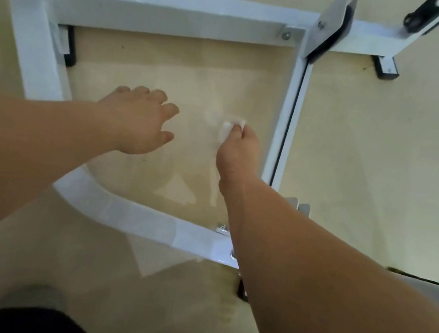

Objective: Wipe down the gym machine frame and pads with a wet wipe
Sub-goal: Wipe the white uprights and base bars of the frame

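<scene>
The fingers (241,133) of the right hand (239,148) are curled tight and pinch one small, bunched white wipe (229,127) against the thumb. The knuckles point away from the camera and the wrist is bent down. That forearm runs in from the lower right and crosses the near bar.

The left hand (140,121) is palm down, its fingers loosely spread and slightly bent, holding nothing. Whether it rests on a surface or hangs above it cannot be told. Its forearm comes in from the left edge. The two hands are near each other but apart.

The wipe sits inside the opening of the white frame (165,3), closer to the right bar, touching none of the bars. Whether it touches the glossy surface below is unclear.

Four white bars bound the opening: a far one, a left one, a right one and a curved near one. Two bolt heads (286,35) show at the far corners. A grey plate (328,26) is fixed at the far right corner. Two black feet (385,68) show on the pale floor (382,161) on the far side. One patch of dark clothing (21,322) fills the bottom left.
</scene>
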A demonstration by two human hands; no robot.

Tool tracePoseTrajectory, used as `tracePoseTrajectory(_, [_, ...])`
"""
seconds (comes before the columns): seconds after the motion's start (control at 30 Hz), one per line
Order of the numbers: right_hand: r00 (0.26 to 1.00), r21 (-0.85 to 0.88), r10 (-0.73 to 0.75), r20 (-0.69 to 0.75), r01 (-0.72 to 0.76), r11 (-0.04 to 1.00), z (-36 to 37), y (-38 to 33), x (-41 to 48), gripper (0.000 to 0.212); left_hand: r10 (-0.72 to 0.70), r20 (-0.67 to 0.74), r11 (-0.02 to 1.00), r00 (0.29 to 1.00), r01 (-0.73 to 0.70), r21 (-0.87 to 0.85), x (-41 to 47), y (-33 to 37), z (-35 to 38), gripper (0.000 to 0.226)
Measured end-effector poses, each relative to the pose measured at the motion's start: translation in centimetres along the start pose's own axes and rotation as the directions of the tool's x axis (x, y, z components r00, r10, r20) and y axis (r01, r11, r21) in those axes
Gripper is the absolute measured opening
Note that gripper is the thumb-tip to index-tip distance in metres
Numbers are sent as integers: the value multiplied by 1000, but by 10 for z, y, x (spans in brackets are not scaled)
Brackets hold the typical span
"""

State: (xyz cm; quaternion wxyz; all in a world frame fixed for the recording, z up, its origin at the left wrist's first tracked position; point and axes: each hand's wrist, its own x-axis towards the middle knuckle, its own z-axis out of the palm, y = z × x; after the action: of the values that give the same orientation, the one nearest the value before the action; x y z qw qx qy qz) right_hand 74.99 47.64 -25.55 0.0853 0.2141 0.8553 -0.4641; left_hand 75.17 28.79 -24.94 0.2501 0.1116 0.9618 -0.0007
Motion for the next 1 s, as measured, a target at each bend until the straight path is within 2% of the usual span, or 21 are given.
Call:
tracePoseTrajectory(0.07, [991, 114, 101, -83, -91, 989, -12, -18, 24, 32, 42, 23, 999, 999, -42, 17, 30, 12, 0, 71])
tracePoseTrajectory(0.13, [977, 121, 97, -189, -75, 990, -28, -36, 51, 31, 51, 53, 999, 997, -51, 10, 55, 24, -2, 83])
tracePoseTrajectory(0.23, [928, -58, -63, -367, 45, 997, -54, -52, 90, 31, 69, 97, 997, 993, -65, -51, 87, 43, -6, 106])
tracePoseTrajectory(0.33, [876, -239, -223, -427, 128, 963, -81, -50, 120, 25, 143, 111, 990, 984, -139, -38, 114, 65, -2, 120])
tracePoseTrajectory(0.37, [882, -315, -267, -389, 145, 938, -89, -44, 128, 28, 143, 120, 990, 982, -139, -38, 122, 70, -1, 123])
tracePoseTrajectory(0.4, [913, -434, -300, -276, 160, 887, -95, -35, 135, 35, 134, 139, 991, 981, -130, -37, 130, 72, -1, 127])
tracePoseTrajectory(0.43, [949, -574, -303, -86, 202, 794, -97, -24, 140, 43, 117, 168, 993, 979, -113, -37, 136, 73, 1, 132])
tracePoseTrajectory(0.47, [959, -686, -250, 131, 270, 676, -98, -12, 144, 50, 96, 204, 995, 974, -90, -39, 142, 72, 3, 135])
tracePoseTrajectory(0.5, [936, -749, -164, 311, 347, 565, -96, 0, 147, 56, 75, 241, 997, 968, -66, -44, 147, 70, 7, 139])
tracePoseTrajectory(0.53, [905, -768, -83, 418, 401, 499, -94, 12, 149, 62, 57, 270, 998, 961, -46, -48, 151, 69, 12, 142])
tracePoseTrajectory(0.57, [884, -770, -35, 465, 424, 476, -92, 19, 149, 70, 44, 292, 998, 955, -30, -53, 154, 69, 16, 146])
tracePoseTrajectory(0.7, [874, -788, -84, 479, 471, 397, -85, 29, 160, 88, 29, 333, 995, 943, 5, -101, 159, 73, 20, 153])
tracePoseTrajectory(0.9, [884, -792, -163, 439, 466, 394, -66, 7, 214, 87, 37, 343, 995, 939, -3, -100, 165, 76, 20, 159])
tracePoseTrajectory(1.0, [853, -766, -171, 493, 518, 380, -75, 4, 223, 88, 44, 341, 996, 939, -14, -90, 165, 78, 19, 159])
